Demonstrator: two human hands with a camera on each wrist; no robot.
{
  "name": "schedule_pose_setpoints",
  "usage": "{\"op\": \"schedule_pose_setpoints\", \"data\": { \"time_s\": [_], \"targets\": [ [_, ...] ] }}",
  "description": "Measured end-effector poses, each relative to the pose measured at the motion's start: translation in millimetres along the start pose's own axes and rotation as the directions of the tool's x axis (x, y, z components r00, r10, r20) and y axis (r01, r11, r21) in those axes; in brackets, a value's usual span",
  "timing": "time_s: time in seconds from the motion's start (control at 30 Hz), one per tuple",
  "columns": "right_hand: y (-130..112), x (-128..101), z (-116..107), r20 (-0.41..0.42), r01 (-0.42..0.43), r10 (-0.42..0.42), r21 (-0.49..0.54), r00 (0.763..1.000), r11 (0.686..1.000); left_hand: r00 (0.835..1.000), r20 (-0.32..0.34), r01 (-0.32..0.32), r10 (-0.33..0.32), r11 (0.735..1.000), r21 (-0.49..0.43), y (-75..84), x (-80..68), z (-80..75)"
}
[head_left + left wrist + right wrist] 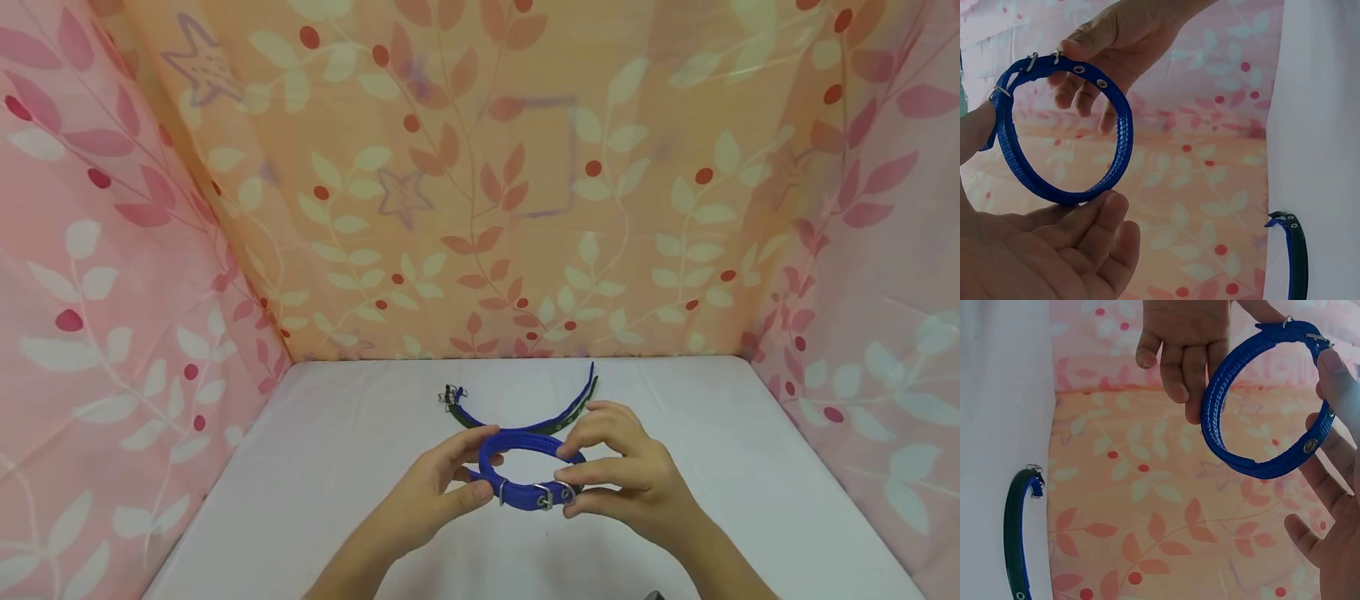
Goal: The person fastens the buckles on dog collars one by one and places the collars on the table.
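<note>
1. A buckled blue collar (525, 475) is held up above the white bench (315, 483).
2. The left hand (427, 500) pinches the collar's left side with curled fingers.
3. The right hand (630, 479) pinches it at the buckle.
4. Behind the collar, a second strap (525, 417) lies unbuckled.

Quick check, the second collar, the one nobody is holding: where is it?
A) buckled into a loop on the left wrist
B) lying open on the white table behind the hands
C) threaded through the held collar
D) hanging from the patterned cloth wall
B: the unbuckled collar lies in an open curve on the white table, behind the left hand and right hand, which hold the buckled blue collar.
</note>
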State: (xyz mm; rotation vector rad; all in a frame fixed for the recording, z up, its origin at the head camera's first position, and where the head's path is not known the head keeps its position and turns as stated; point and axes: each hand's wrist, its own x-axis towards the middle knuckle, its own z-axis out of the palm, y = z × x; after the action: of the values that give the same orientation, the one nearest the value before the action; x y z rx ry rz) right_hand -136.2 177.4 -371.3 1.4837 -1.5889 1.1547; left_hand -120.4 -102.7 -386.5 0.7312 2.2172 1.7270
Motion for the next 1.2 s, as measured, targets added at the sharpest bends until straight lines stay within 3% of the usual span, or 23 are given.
{"op": "schedule_pose_setpoints", "data": {
  "time_s": [0.1, 0.17, 0.27, 0.33, 0.43, 0.53, 0.6, 1.2],
  "targets": [
    [2, -1, -3, 0.02, 0.022, -0.022, -0.037, 1.0, 0.999, 0.998, -0.019, -0.052, 0.052, 0.998, 0.021, -0.4, -1.3, -1.2],
    [2, -3, -4, 0.025, -0.007, 0.008, -0.045, 1.0, 0.999, 0.996, -0.035, -0.081, 0.083, 0.996, 0.043, -0.6, -2.6, -2.2],
    [-1, -8, -5, 0.016, -0.149, 0.151, -0.096, 0.988, 0.984, 0.987, -0.061, -0.143, 0.148, 0.986, 0.086, 0.6, -4.7, -4.3],
    [-5, -12, -6, 0.006, -0.313, 0.318, -0.147, 0.948, 0.938, 0.98, -0.075, -0.177, 0.185, 0.979, 0.105, 1.7, -6.0, -6.2],
    [-11, -14, -7, 0.003, -0.542, 0.56, -0.242, 0.829, 0.805, 0.971, -0.088, -0.211, 0.222, 0.97, 0.121, 3.5, -7.5, -9.2],
    [-13, -14, -7, 0.014, -0.661, 0.691, -0.279, 0.722, 0.697, 0.967, -0.09, -0.227, 0.24, 0.965, 0.135, 3.8, -7.9, -11.8],
    [-13, -15, -6, 0.016, -0.698, 0.731, -0.287, 0.682, 0.657, 0.964, -0.089, -0.238, 0.252, 0.961, 0.143, 2.8, -7.4, -13.3],
    [-4, -19, 15, -0.008, -0.868, 0.871, -0.091, 0.491, 0.489, 0.96, -0.086, -0.25, 0.267, 0.953, 0.17, -7.5, -0.7, -25.9]
  ]
}}
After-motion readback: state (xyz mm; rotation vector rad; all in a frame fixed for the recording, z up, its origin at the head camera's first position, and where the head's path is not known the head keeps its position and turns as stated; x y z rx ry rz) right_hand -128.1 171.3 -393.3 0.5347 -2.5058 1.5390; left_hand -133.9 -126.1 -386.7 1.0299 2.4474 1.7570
